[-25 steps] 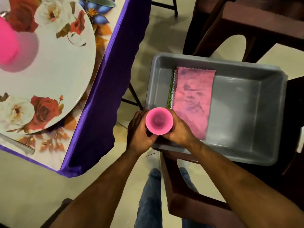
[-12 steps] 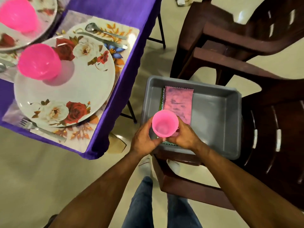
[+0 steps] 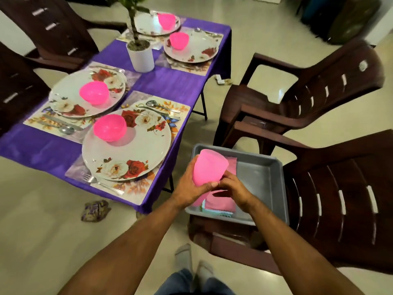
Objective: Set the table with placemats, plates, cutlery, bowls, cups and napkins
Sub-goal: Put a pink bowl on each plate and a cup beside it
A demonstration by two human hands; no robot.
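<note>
Pink cup (image 3: 209,168) is held above the near-left corner of the grey tub (image 3: 263,173). Left hand (image 3: 191,184) wraps its side; right hand (image 3: 234,189) pinches its base. Recommendation: keep it upright and place it beside the nearest plate (image 3: 138,158), off the fork (image 3: 102,184).

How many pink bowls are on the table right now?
4, one on each plate: nearest bowl, one behind it to the left, one at the far right setting, one farthest back. The plant hides little; none seem concealed.
</note>
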